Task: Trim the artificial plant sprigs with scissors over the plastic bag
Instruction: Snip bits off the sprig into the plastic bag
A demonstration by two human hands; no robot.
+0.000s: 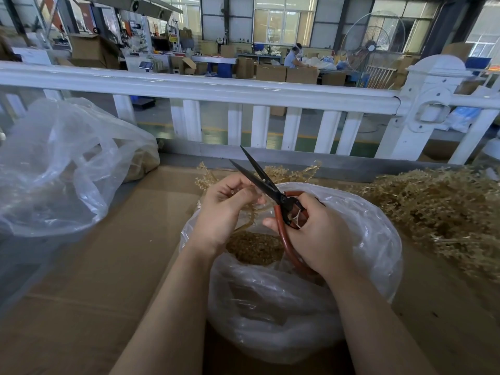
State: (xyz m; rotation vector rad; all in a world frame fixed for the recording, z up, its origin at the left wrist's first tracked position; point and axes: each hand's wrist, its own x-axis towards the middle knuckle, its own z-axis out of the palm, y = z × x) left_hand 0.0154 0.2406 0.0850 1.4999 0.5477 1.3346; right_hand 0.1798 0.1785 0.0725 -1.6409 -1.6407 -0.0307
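Both hands over bag (373, 239): scissors (266, 182) apparently open.

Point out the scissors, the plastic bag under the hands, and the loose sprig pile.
scissors (266, 182): head view, on the black blades.
plastic bag (373, 231): head view, on its right wall.
sprig pile (438, 201): head view, mid-heap at right.

1. The bag (373, 239) stands on the surface (108, 266), near its front edge.
2. Both hands are above the bag: the left hand (224, 209) to the left, the right hand (316, 234) to the right.
3. The scissors (270, 188) are in the right hand, with blades pointing away, just beside the left fingers (243, 193).
4. A sprig (292, 171) lies behind the hands.
5. A sprig pile (438, 209) lies right of the bag.
6. A second bag (62, 169) lies far left.
7. A fence (216, 115) runs behind the surface.
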